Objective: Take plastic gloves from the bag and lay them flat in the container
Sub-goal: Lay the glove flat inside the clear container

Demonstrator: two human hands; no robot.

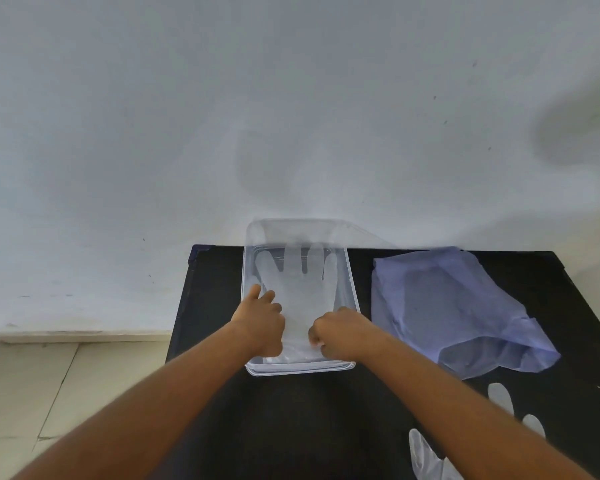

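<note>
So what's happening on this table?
A person is spreading a clear plastic glove flat in a clear container on a black table. The left hand presses its side and the right hand pinches its cuff. To the right lies the bluish bag, and nearer the person another glove lies on the table.

Table (222, 271): black, against a pale wall.
On it: clear container (302, 368), purple bag (444, 299), loose glove (426, 455) at the near right.

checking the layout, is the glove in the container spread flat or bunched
Spread flat: the glove lies open in the container, fingers fanned toward the far wall, both hands at its cuff.
</note>
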